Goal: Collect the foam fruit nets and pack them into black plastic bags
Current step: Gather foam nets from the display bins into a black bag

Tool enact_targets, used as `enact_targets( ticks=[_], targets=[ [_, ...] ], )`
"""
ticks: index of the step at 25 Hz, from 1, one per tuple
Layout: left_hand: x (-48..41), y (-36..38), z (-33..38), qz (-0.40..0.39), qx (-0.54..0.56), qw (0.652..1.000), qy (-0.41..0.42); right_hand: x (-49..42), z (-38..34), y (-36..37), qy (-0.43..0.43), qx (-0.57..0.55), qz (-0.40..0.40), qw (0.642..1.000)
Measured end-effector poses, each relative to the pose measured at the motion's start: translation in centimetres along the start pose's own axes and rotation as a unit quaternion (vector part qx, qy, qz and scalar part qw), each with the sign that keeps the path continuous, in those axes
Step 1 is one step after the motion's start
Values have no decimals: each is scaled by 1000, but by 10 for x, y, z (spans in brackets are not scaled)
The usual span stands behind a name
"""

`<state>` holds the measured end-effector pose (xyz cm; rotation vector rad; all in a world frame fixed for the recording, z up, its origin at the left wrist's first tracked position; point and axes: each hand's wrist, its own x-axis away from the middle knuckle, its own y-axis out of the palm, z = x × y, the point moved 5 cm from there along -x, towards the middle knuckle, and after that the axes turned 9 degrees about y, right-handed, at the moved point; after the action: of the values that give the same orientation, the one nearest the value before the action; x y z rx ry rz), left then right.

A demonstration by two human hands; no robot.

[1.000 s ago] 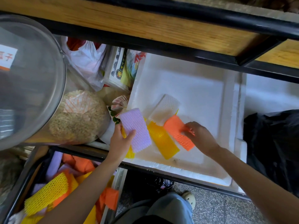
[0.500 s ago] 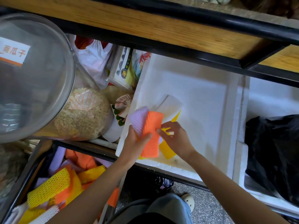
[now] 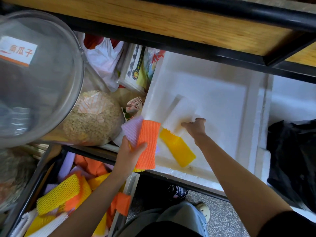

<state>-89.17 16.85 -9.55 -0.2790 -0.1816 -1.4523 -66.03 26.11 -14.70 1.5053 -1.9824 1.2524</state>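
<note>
My left hand (image 3: pixel 131 152) grips a small stack of foam fruit nets over the near left corner of a white foam box (image 3: pixel 253 120): an orange net (image 3: pixel 148 144) on top of a purple net (image 3: pixel 132 130). My right hand (image 3: pixel 195 127) reaches into the box and its fingers curl onto the near end of a white net (image 3: pixel 179 111). A yellow net (image 3: pixel 177 147) lies flat on the box floor between my hands. A black plastic bag (image 3: pixel 294 161) sits at the right, beyond the box wall.
A lower bin (image 3: pixel 68 190) at the bottom left holds several yellow, orange, purple and white nets. A clear jar of seeds (image 3: pixel 92 120) with a large lid (image 3: pixel 34 74) stands left of the box. A wooden shelf with a black frame (image 3: pixel 188 23) overhangs the back.
My right hand passed the orange net onto the purple one in my left hand, then moved back right to the white net. The left hand's stack stayed near the box corner.
</note>
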Motion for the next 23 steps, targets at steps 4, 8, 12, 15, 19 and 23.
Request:
enact_targets(
  ticks=[4, 8, 12, 15, 19, 23],
  targets=[
    [-1, -3, 1, 17, -8, 1000, 4, 16, -16, -33, -76, -97, 29, 992],
    [-2, -7, -2, 18, -2, 1000, -4, 39, -3, -42, -158, -52, -7, 986],
    [4, -10, -11, 22, -7, 1000, -14, 34, 53, -14, -137, 208, -39, 968],
    [12, -5, -16, 23, -16, 999, -18, 31, 77, -6, -97, 291, -38, 951],
    [24, 8, -20, 6, -25, 999, -33, 36, 81, -5, -40, 284, -79, 955],
    [36, 23, -15, 18, -68, 997, -37, 63, 61, -28, -119, 309, -8, 944]
  ],
)
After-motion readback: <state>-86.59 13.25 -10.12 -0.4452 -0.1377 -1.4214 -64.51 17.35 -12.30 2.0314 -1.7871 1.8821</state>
